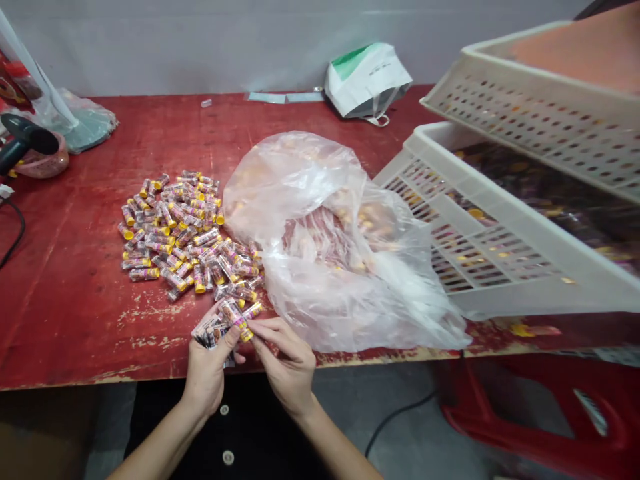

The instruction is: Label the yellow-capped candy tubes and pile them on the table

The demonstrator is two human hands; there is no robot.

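My left hand is closed on a small stack of flat printed labels at the table's front edge. My right hand pinches a little yellow-capped tube that also rests against my left thumb. Just beyond lies a pile of several such tubes on the red table. To the right of the pile sits a crumpled clear plastic bag with more tubes inside.
Two white perforated crates stacked at the right hold more tubes, the upper crate tilted. A white-and-green bag lies at the back. A black tool and a tape roll sit far left. A red stool stands below.
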